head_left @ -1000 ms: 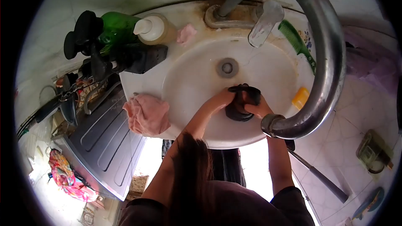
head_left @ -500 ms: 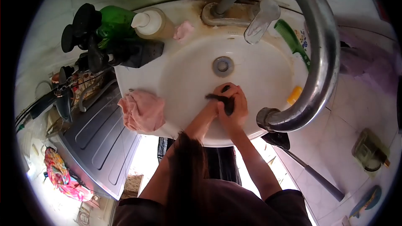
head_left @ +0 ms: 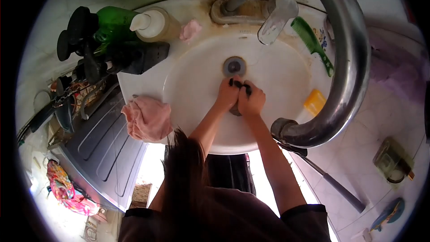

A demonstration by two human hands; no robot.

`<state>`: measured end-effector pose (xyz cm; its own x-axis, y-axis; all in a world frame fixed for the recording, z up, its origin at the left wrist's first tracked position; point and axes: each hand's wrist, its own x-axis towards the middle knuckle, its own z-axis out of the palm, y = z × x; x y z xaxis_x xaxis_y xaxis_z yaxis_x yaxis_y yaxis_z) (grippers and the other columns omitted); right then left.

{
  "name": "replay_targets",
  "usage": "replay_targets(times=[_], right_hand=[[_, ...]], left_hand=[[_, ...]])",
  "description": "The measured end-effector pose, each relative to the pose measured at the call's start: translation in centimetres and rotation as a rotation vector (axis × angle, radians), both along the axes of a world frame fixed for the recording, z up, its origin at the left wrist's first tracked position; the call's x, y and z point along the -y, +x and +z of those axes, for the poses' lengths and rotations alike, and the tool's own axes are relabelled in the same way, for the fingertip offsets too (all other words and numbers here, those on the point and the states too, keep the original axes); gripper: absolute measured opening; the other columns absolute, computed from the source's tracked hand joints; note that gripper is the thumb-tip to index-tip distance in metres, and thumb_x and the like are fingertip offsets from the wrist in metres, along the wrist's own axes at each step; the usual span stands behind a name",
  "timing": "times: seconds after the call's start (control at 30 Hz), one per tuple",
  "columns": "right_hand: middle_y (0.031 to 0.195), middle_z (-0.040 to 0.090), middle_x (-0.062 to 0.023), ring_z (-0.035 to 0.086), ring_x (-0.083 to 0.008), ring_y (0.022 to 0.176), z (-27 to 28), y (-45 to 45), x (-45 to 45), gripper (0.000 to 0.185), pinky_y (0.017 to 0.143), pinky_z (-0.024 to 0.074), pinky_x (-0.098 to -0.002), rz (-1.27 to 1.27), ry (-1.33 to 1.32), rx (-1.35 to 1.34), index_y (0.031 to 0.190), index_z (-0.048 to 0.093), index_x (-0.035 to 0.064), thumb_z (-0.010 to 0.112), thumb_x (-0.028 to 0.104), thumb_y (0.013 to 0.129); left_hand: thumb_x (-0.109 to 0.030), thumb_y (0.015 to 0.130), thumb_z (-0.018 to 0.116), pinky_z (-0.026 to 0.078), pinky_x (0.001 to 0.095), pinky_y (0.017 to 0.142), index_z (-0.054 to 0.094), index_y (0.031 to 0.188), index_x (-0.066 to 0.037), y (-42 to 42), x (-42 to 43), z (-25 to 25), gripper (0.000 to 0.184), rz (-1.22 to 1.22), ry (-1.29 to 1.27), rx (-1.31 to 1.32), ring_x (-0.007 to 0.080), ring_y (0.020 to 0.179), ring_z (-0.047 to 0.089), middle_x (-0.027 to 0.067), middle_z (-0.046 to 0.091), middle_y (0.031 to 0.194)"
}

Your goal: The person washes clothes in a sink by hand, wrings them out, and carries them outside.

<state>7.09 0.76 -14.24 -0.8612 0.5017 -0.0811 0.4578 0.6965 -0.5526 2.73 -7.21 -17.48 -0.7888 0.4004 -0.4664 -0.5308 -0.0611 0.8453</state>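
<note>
The crumpled black fabric piece (head_left: 248, 91) was bunched over the oval white ceramic basin (head_left: 286, 76), on your side of the round grey metal drain (head_left: 234, 66), your left hand (head_left: 228, 93) and right hand (head_left: 253, 101) clamped together around it, presumably so any drips stayed inside.

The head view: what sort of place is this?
Probably a home washroom: a white sink with a curved metal faucet, plus a green comb and a pump bottle on its rim.
</note>
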Motion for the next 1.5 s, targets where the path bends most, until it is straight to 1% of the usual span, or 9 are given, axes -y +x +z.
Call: replay_targets(times=[0.1, 0.4, 0.47, 0.57, 0.83, 0.87, 1.0, 1.27, 1.5], right_hand=[[0.071, 0.059, -0.0182, 0.056, -0.0356, 0.07, -3.5, 0.2, -1.6, 0.021, 0.066, 0.0445, -0.0405, -0.057, 0.04, 0.228, 0.083, 0.062, 0.0063, 0.052, 0.021, 0.071], [0.08, 0.061, -0.0154, 0.058, -0.0322, 0.078, -0.7, -0.8, -1.2, 0.027, 0.07, 0.0445, -0.0364, -0.129, -0.095, 0.436, 0.092, 0.059, 0.0085, 0.052, 0.024, 0.071], [0.093, 0.057, -0.0147, 0.056, -0.03, 0.084, 0.5, -0.3, -0.8, 0.037, 0.076, 0.042, -0.0342, -0.197, -0.571, 0.026, 0.106, 0.05, 0.0079, 0.053, 0.023, 0.072], [0.105, 0.049, -0.0147, 0.046, -0.028, 0.099, 5.1, -0.8, -0.7, 0.041, 0.087, 0.0346, -0.0349, 0.046, -0.547, -0.034, 0.109, 0.044, 0.0045, 0.053, 0.017, 0.071], [0.126, 0.038, -0.0147, 0.031, -0.028, 0.121, 15.4, -9.1, -3.5, 0.054, 0.1, 0.0253, -0.0388, -0.097, -1.449, -0.29, 0.125, 0.03, -0.0032, 0.042, 0.013, 0.074], [0.098, 0.054, -0.0115, 0.054, -0.0186, 0.092, 16.1, -9.9, -3.0, 0.035, 0.083, 0.0414, -0.0294, -0.184, -1.388, -0.354, 0.105, 0.049, -0.0059, 0.044, 0.02, 0.082], [0.11, 0.045, -0.0143, 0.045, -0.0248, 0.098, 16.3, -10.5, -4.1, 0.053, 0.097, 0.0309, -0.0384, -0.198, -1.523, -0.251, 0.12, 0.032, -0.0079, 0.045, 0.009, 0.071], [0.11, 0.047, -0.0134, 0.046, -0.0209, 0.095, 16.9, -10.6, -4.8, 0.039, 0.092, 0.0355, -0.0357, -0.152, -1.556, -0.331, 0.114, 0.039, -0.0051, 0.046, 0.015, 0.082], [0.087, 0.054, -0.0034, 0.05, -0.0105, 0.084, 7.6, -0.7, -2.8, 0.028, 0.074, 0.0399, -0.0227, -0.194, -0.578, 0.028, 0.106, 0.051, 0.0028, 0.049, 0.012, 0.079]], left_hand=[[-0.019, 0.085, 0.041, 0.035, 0.0352, 0.052, 0.049, 0.066, 0.002, -1.4, -0.2, 2.7, 0.029, -0.065, -0.262, 0.011, 0.0202, 0.052, 0.043, 0.0136, 0.049, 0.058], [-0.021, 0.083, 0.049, 0.041, 0.0301, 0.065, 0.05, 0.096, -0.001, 1.0, 0.4, 1.2, 0.024, 0.052, 0.043, 0.115, 0.0171, 0.069, 0.049, 0.0081, 0.052, 0.076], [-0.028, 0.075, 0.061, 0.04, 0.0296, 0.074, 0.039, 0.111, -0.003, 1.7, 0.4, 1.3, 0.049, 0.155, -0.055, -0.239, 0.0194, 0.083, 0.048, 0.0105, 0.047, 0.093], [-0.031, 0.067, 0.069, 0.037, 0.0299, 0.082, 0.031, 0.118, -0.003, 1.5, 2.4, 3.8, 0.07, -0.12, -0.036, -0.135, 0.0209, 0.094, 0.043, 0.0126, 0.04, 0.104], [-0.022, 0.055, 0.073, 0.043, 0.0376, 0.079, 0.048, 0.097, -0.01, 1.9, 4.5, 9.0, 0.05, -0.389, -0.433, -0.707, 0.0338, 0.1, 0.043, 0.0104, 0.042, 0.112], [-0.018, 0.055, 0.072, 0.042, 0.0377, 0.078, 0.048, 0.09, -0.01, 2.3, 4.0, 9.6, 0.044, -0.394, -0.505, -0.705, 0.0327, 0.098, 0.044, 0.0106, 0.044, 0.11], [-0.013, 0.055, 0.069, 0.046, 0.0359, 0.069, 0.05, 0.083, -0.01, 2.6, 2.9, 10.0, 0.034, -0.444, -0.619, -0.785, 0.0298, 0.09, 0.047, 0.0092, 0.046, 0.099], [-0.009, 0.059, 0.064, 0.048, 0.0366, 0.063, 0.048, 0.098, -0.013, 3.2, 2.6, 10.3, 0.042, -0.476, -0.687, -0.83, 0.0266, 0.088, 0.047, 0.007, 0.046, 0.091], [-0.008, 0.057, 0.065, 0.048, 0.0348, 0.06, 0.05, 0.094, -0.015, 3.8, 3.1, 11.1, 0.04, -0.538, -0.589, -0.84, 0.0242, 0.086, 0.048, 0.004, 0.045, 0.086]])
